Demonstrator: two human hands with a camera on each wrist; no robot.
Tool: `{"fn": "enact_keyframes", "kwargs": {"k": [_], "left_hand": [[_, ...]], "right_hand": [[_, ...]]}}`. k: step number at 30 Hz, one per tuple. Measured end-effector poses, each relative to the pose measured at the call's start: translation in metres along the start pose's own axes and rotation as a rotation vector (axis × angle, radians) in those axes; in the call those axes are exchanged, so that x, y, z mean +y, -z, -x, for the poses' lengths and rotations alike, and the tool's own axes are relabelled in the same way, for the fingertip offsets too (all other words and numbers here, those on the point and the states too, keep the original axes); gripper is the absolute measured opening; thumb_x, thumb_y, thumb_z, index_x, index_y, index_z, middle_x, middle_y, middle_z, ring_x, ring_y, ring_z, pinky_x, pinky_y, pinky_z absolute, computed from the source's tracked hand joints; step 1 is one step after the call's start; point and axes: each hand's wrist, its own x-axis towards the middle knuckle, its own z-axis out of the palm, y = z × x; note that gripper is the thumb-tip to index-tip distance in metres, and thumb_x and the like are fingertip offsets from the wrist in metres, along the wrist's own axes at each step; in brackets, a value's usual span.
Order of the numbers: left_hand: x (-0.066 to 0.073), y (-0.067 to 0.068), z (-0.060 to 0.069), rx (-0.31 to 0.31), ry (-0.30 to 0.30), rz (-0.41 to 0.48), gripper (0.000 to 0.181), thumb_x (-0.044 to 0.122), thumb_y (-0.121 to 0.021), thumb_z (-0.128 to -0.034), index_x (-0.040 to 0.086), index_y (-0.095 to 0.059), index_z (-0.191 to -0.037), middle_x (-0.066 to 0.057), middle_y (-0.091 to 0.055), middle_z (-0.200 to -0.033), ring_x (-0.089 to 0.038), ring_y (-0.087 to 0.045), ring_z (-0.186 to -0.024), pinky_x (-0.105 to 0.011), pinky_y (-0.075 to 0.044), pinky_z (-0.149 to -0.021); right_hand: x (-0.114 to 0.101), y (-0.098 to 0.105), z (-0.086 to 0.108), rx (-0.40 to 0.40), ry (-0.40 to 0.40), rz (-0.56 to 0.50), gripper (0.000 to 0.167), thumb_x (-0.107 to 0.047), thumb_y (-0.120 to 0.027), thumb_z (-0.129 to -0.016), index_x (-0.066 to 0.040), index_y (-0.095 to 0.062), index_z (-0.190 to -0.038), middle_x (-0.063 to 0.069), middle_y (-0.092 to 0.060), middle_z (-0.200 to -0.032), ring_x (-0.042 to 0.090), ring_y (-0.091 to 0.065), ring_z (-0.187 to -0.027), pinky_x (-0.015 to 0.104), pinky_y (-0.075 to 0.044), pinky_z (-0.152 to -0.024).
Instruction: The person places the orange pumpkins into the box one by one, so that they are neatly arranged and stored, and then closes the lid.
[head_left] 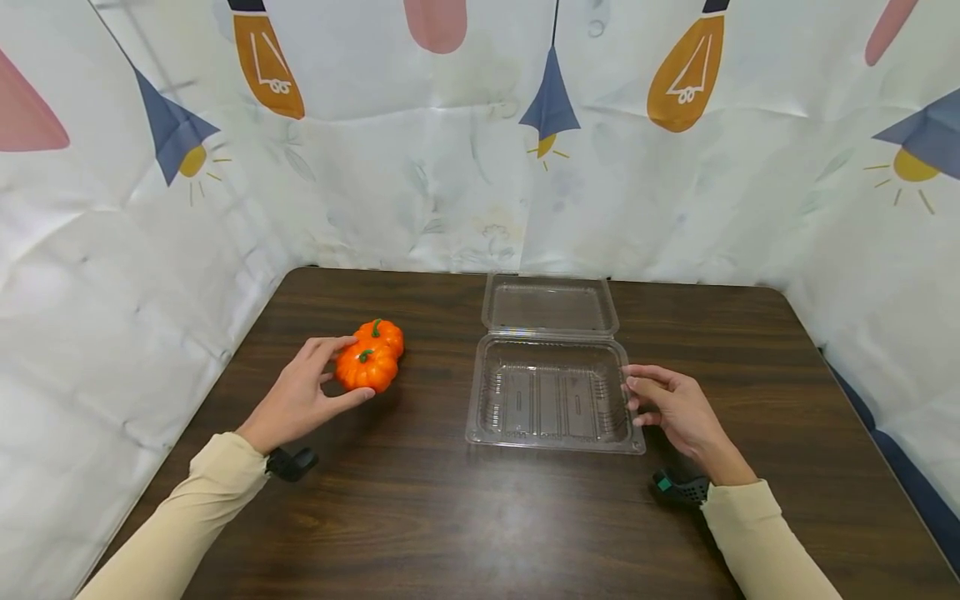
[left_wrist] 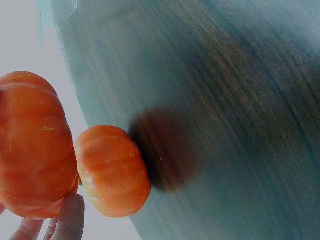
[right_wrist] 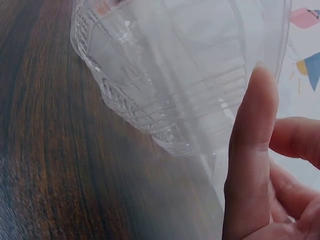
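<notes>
Two small orange pumpkins stand at the left of the table in the head view. My left hand (head_left: 300, 396) grips the nearer pumpkin (head_left: 367, 368), thumb on its near side and fingers on its far side. Just behind it, partly covered, is the second pumpkin (head_left: 388, 335). In the left wrist view the held pumpkin (left_wrist: 35, 145) looms large at the left edge, fingertips (left_wrist: 70, 215) against its lower end. A clear plastic clamshell container (head_left: 555, 447) lies open at centre, its lid (head_left: 551, 304) folded back. My right hand (head_left: 675, 412) pinches the container's right rim.
The dark wooden table (head_left: 450, 525) has its back edge close to a patterned white cloth (head_left: 420, 192), which also hangs along both sides. Table surface lies between the pumpkins and the container. Each wrist wears a black strap.
</notes>
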Motion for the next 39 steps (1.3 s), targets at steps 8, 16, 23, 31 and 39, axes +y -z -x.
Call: {"fn": "enact_keyframes", "kwargs": {"k": [8, 16, 23, 31, 39], "left_hand": [[0.004, -0.005, -0.005, -0.007, -0.006, 0.010, 0.079, 0.038, -0.083, -0.0888, 0.003, -0.047, -0.150, -0.020, -0.047, -0.140, -0.039, -0.056, -0.128, -0.057, -0.058, -0.099], [0.013, -0.013, -0.015, -0.001, -0.024, 0.034, 0.079, 0.037, -0.085, -0.0872, 0.005, -0.047, -0.150, -0.019, -0.048, -0.140, -0.038, -0.057, -0.128, -0.055, -0.059, -0.098], [0.022, -0.020, -0.025, -0.012, -0.045, 0.070, 0.081, 0.037, -0.086, -0.0856, 0.008, -0.047, -0.150, -0.016, -0.048, -0.138, -0.035, -0.059, -0.126, -0.052, -0.059, -0.099], [0.031, -0.023, -0.032, -0.018, -0.070, 0.094, 0.077, 0.035, -0.086, -0.0857, 0.012, -0.048, -0.149, -0.014, -0.049, -0.137, -0.034, -0.060, -0.126, -0.051, -0.060, -0.099], [0.039, -0.025, -0.038, -0.038, -0.069, 0.088, 0.077, 0.036, -0.085, -0.0861, 0.015, -0.048, -0.150, -0.015, -0.048, -0.140, -0.036, -0.057, -0.128, -0.055, -0.058, -0.102]], "right_hand": [[0.001, 0.001, 0.000, 0.009, -0.006, 0.005, 0.042, -0.027, -0.068, -0.102, -0.006, -0.062, -0.137, -0.010, -0.072, -0.110, 0.006, -0.067, -0.080, 0.024, -0.063, -0.061], [0.000, 0.002, 0.001, 0.014, -0.005, -0.001, 0.044, -0.027, -0.069, -0.101, -0.004, -0.061, -0.138, -0.008, -0.072, -0.111, 0.006, -0.067, -0.080, 0.024, -0.063, -0.062], [0.001, 0.002, 0.001, 0.018, -0.003, 0.006, 0.046, -0.027, -0.069, -0.101, -0.003, -0.060, -0.140, -0.009, -0.071, -0.110, 0.006, -0.066, -0.080, 0.024, -0.063, -0.062], [0.001, 0.002, -0.001, 0.014, -0.012, 0.035, 0.050, -0.030, -0.068, -0.102, -0.003, -0.057, -0.142, -0.009, -0.071, -0.105, 0.007, -0.066, -0.081, 0.025, -0.063, -0.064], [0.001, 0.000, -0.002, 0.006, -0.011, 0.051, 0.050, -0.030, -0.066, -0.103, -0.002, -0.054, -0.143, -0.007, -0.069, -0.095, 0.007, -0.065, -0.078, 0.024, -0.062, -0.063]]}}
